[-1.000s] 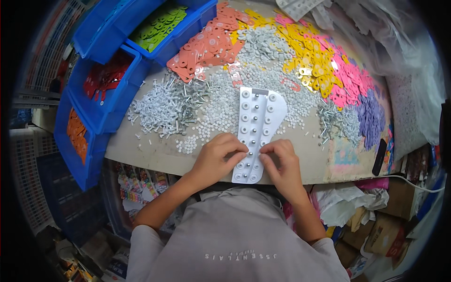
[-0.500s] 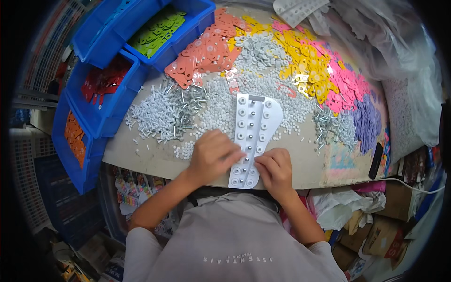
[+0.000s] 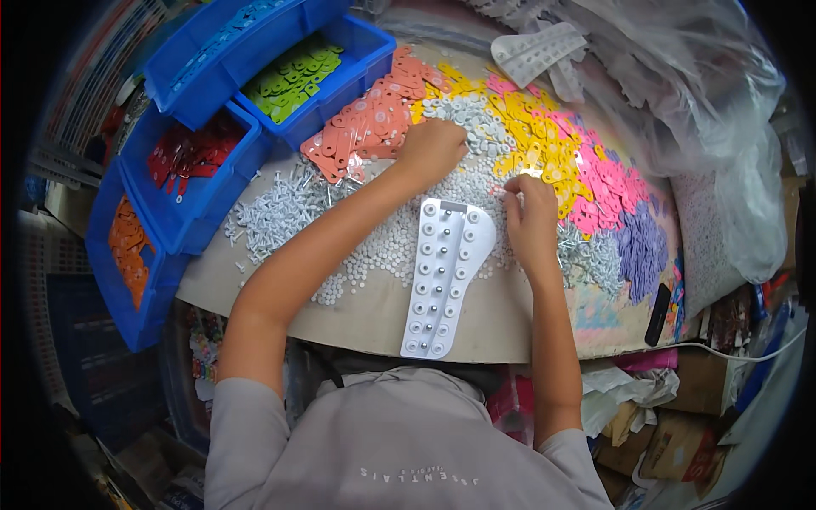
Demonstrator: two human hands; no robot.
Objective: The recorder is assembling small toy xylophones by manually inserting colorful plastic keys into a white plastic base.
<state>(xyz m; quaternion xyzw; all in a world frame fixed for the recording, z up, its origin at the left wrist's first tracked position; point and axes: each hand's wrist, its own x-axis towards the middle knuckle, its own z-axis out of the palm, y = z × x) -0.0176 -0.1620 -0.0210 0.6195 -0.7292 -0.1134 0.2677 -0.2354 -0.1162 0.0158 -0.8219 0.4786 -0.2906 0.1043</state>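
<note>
A white foot-shaped jig board [image 3: 448, 280] lies near the table's front edge, with metal studs down its middle groove and white rings in rows on both sides. Neither hand touches it. My left hand [image 3: 432, 155] is at the pile of grey-white plastic rings [image 3: 484, 127], its fingers curled closed; what they hold is hidden. Over the small white discs [image 3: 476, 189], beside the yellow strips [image 3: 557, 140], is my right hand [image 3: 534, 208]. Its thumb and fingers are bent together, and I cannot make out anything in them.
Blue bins [image 3: 319, 115] with green, red, orange and blue pieces stand at the left. Coral strips [image 3: 365, 123], pink strips [image 3: 608, 178], purple strips [image 3: 643, 255] and white pins [image 3: 276, 217] lie in heaps. Another white jig [image 3: 540, 51] and clear plastic bags [image 3: 722, 170] are at the back and right.
Both hands have left the jig and reached forward, the left to the ring pile and the right toward the yellow strips. More rings now sit on the jig's lower part.
</note>
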